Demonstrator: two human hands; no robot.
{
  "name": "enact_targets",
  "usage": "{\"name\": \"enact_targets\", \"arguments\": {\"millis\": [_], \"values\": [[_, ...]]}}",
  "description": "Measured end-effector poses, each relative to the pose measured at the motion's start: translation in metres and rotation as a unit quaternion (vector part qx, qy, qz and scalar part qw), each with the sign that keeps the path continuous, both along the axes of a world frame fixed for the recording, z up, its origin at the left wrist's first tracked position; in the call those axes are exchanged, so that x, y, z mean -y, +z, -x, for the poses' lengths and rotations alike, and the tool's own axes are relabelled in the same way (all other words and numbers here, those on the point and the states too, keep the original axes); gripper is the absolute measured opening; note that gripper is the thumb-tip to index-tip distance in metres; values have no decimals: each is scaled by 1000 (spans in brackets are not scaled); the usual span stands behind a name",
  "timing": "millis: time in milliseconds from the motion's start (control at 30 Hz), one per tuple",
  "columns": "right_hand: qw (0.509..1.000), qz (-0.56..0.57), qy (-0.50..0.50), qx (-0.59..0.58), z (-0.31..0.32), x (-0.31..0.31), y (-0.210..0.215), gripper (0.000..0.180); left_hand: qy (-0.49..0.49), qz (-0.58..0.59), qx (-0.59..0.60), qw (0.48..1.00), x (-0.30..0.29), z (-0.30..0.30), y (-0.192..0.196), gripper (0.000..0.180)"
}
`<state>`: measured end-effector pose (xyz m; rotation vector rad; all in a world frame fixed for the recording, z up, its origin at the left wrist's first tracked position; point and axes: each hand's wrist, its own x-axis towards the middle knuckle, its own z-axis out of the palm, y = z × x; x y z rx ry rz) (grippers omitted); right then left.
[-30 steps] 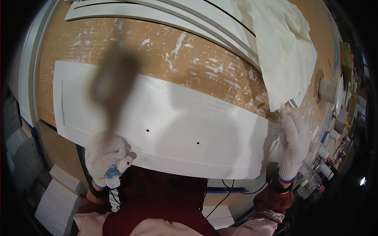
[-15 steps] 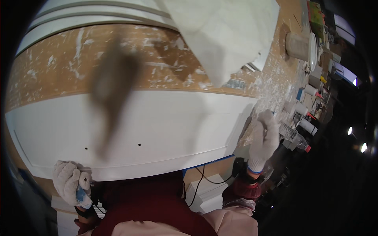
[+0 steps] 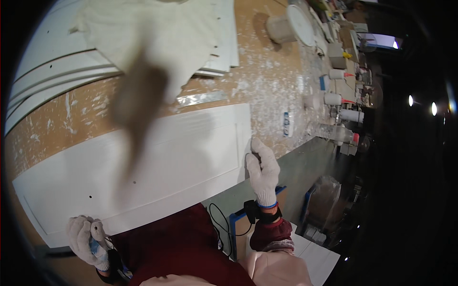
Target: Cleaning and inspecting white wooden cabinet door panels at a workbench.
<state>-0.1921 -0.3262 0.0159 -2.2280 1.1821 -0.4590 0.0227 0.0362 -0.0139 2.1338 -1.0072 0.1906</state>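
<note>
A long white panel (image 3: 186, 152) with a grooved border and small dark holes lies on the bench in front of me. My left hand (image 3: 87, 240), in a white knit glove with a blue patch, has its fingers curled over the panel's near edge at the left. My right hand (image 3: 264, 172), gloved too, is beside the panel's right end with thumb and fingers apart and nothing visible between them. Whether its fingertips touch the panel, I cannot tell. Farther right lies a small blue-and-white item (image 3: 287, 125) on the bench.
Stacked white panels (image 3: 57, 71) and a cream cloth (image 3: 148, 43) occupy the far left. A lidded tub (image 3: 286, 27), bottles with red tips (image 3: 334, 98) and a clear plastic bottle (image 3: 334, 132) line the right side. A blurred dark shape (image 3: 140, 95) covers part of the view.
The view has turned and shifted right. My right hand has come back from the bench beyond to the panel's right end. The small blue-and-white item now shows apart from it. My left hand stays at the edge.
</note>
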Motion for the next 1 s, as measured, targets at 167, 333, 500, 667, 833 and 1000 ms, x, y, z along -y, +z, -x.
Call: {"name": "enact_targets", "arguments": {"millis": [167, 333, 500, 667, 833, 1000], "values": [[960, -8, -182, 210, 36, 53, -9, 40, 17, -14, 33, 999, -8, 1, -4, 11], [909, 194, -341, 138, 138, 182, 18, 32, 32, -3, 11, 999, 0, 6, 0, 19], [868, 142, -447, 161, 130, 233, 23, 62, 46, -4, -16, 999, 7, 1, 10, 12], [862, 225, -419, 176, 129, 264, 13, 66, 51, 2, 30, 998, 15, 1, 17, 13], [867, 10, -333, 370, 151, 300, 20, 74, 52, 10, 46, 997, 13, 1, 14, 11], [919, 237, -309, 55, 145, 265, 24, 77, 73, 0, 76, 994, 15, 6, 11, 12]]}}
